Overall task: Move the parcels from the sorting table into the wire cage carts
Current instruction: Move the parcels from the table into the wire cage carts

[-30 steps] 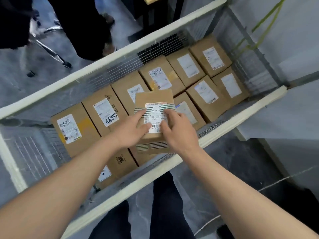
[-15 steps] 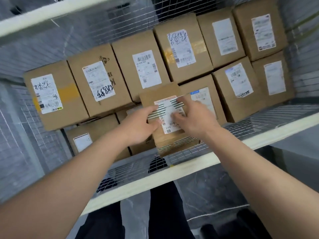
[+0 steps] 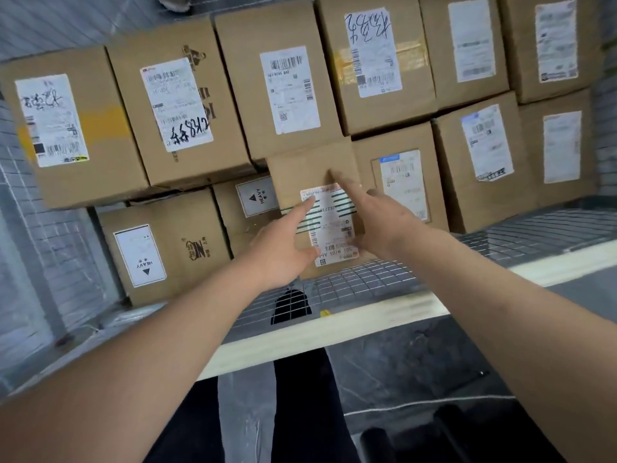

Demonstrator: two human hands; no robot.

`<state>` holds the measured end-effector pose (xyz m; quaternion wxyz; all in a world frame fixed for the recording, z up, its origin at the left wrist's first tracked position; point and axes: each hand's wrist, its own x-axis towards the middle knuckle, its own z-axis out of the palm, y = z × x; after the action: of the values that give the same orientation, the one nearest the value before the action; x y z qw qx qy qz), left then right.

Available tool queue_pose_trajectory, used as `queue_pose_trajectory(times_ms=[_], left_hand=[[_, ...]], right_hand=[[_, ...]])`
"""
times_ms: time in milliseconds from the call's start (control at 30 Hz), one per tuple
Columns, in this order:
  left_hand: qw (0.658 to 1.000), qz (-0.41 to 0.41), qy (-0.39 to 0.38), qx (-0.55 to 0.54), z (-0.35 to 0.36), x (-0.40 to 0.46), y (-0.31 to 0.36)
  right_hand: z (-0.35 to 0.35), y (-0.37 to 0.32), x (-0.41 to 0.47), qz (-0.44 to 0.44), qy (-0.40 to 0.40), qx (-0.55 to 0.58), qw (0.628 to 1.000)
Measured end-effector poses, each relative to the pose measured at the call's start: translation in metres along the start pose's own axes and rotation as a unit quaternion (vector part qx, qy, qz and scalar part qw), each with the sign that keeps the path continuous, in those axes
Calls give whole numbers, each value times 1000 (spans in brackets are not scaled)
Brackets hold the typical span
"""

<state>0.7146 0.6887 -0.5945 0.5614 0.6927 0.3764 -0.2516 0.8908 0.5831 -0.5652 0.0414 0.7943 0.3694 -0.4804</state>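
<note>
Head view: both arms reach down over the near white rail [image 3: 334, 332] of the wire cage cart [image 3: 521, 228], whose mesh wall shows just beyond that rail.

The parcel [image 3: 312, 168] being placed is a brown cardboard box with a white label [image 3: 330, 225] printed with dark green stripes and barcodes. It sits in the cart's near row, against the near mesh wall, with its far edge meeting the box behind it.

The left hand [image 3: 283, 245] lies flat on the parcel's left part. Its fingers are straight and its index fingertip touches the label's upper left corner, so the grip is open and only pressing. The right hand [image 3: 380, 218] is spread over the parcel's right part, with its index finger stretched toward the far edge and the other fingers straight or relaxed. This grip is open too and curls round nothing.

To the parcel's left, touching it, stands a box with a "HEAVY" sticker [image 3: 255, 197]. Farther left lies a larger box [image 3: 187, 252] with another "HEAVY" label, beside the left mesh wall. To the right is a box with a blue-topped label [image 3: 400, 185], then 2 more boxes toward the right wall.

Behind them runs a far row of 6 boxes, each with a white shipping label. One is marked by hand "KR8" [image 3: 187, 128]; another carries black scribbles [image 3: 367, 31].

Below the rail are the person's dark trouser legs [image 3: 307, 406] and a grey floor [image 3: 400, 359].
</note>
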Motion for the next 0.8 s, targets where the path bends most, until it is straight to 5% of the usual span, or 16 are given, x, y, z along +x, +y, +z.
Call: queue_pose_trajectory(times_ms=[600, 800], left_hand=[[995, -77, -42, 46, 9, 26, -22], [992, -28, -36, 121, 6, 16, -17]], right_hand=[[19, -1, 38, 1, -65, -55, 996], [17, -12, 34, -18, -3, -120, 993]])
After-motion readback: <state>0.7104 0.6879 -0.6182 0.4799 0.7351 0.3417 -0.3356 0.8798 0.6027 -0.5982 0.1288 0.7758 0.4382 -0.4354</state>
